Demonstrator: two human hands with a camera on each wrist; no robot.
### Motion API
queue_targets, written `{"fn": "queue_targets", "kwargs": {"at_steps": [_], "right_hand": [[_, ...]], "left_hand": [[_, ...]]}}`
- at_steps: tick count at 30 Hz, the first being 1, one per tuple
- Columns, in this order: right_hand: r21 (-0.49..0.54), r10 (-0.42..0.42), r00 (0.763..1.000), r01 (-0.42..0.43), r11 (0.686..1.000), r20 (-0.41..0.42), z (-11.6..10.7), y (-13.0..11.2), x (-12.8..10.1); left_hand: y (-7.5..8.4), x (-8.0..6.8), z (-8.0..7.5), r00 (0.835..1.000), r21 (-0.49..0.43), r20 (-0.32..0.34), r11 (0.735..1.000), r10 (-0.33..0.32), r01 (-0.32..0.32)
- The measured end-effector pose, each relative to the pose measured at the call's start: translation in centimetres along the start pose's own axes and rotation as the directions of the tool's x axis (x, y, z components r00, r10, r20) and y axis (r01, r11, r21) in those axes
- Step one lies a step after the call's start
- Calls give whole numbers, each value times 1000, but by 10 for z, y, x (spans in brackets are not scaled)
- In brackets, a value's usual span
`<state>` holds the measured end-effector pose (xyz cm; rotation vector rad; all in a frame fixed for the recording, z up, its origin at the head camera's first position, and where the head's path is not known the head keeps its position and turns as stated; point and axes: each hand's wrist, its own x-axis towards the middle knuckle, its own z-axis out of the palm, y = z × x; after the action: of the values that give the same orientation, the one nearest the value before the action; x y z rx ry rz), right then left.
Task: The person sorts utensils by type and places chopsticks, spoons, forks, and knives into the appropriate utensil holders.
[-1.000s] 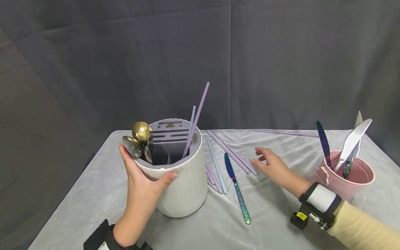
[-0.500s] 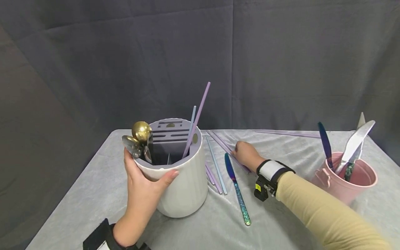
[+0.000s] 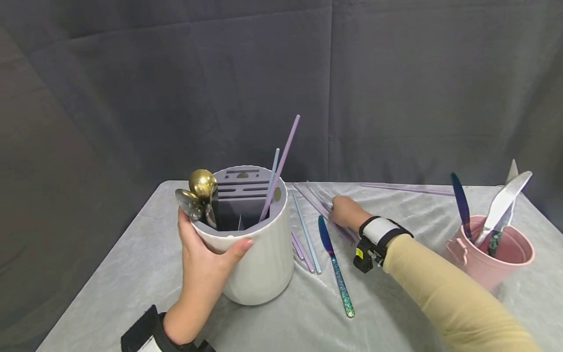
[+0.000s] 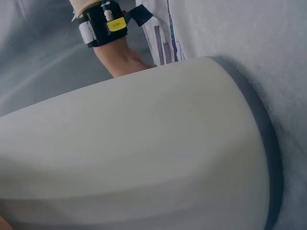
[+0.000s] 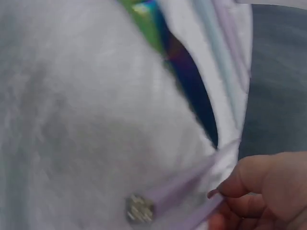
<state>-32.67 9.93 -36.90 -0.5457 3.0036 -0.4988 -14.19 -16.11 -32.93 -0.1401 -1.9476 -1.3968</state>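
Observation:
My left hand holds the white utensil holder by its near left side, thumb across the front. Spoons, one with a round gold bowl, lean at its left rim; a purple chopstick and a light blue one stand at its right. In the right wrist view, my right hand pinches a purple chopstick between thumb and fingers. A second purple chopstick lies alongside it. In the head view my right hand is low over the cloth, its fingertips hidden.
An iridescent table knife lies between holder and right forearm. Light blue and purple chopsticks lie beside the holder, another purple pair at the back edge. A pink bucket with several knives stands at the right.
My right hand has moved left from open space onto the purple chopsticks and closed on one, which now blurs with motion. The left hand stays on the holder.

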Motion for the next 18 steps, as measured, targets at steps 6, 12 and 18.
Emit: {"fn": "queue_targets", "kwargs": {"at_steps": [6,12,18], "right_hand": [[150,-16,999,23,988,-50,-27,0,-17],[579,47,995,15,815,-93,-62,-18,-43],[865,22,908,391,314,-418,-104,-68,-82]], "left_hand": [[0,-1,0,1000,-7,6,1000,11,-11],[1,-1,-3,1000,12,8,1000,15,-16],[2,-1,-5,1000,10,5,1000,22,-22]]}}
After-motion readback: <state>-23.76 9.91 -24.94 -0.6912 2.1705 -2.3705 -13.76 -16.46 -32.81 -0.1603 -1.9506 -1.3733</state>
